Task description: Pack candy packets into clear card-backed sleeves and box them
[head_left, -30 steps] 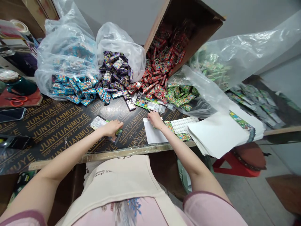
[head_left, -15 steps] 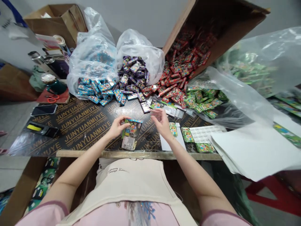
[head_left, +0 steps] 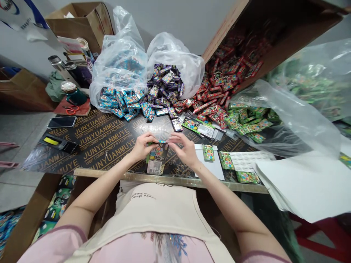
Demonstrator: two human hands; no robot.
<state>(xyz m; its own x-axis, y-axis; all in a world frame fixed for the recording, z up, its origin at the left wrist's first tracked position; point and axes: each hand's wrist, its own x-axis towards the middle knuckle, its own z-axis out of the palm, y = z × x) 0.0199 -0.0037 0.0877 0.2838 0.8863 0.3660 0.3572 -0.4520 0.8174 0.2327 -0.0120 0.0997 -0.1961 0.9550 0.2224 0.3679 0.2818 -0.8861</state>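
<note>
Both hands – left hand [head_left: 142, 146], right hand [head_left: 184, 148] – pinch one packet [head_left: 157, 157] near the table's [head_left: 104, 146] front edge – loose fingertip grip, could drop it off

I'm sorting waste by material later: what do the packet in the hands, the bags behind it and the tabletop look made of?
The packet, held by the left hand and right hand, looks like glossy printed card in clear film. The bags are thin clear plastic, crinkled and shiny. The tabletop seems dark film-faced plywood; its print reads "plywood".

Glossy printed packet [head_left: 156, 157]; glossy dark plywood tabletop [head_left: 101, 142]; crinkled clear plastic bags [head_left: 120, 69].
</note>
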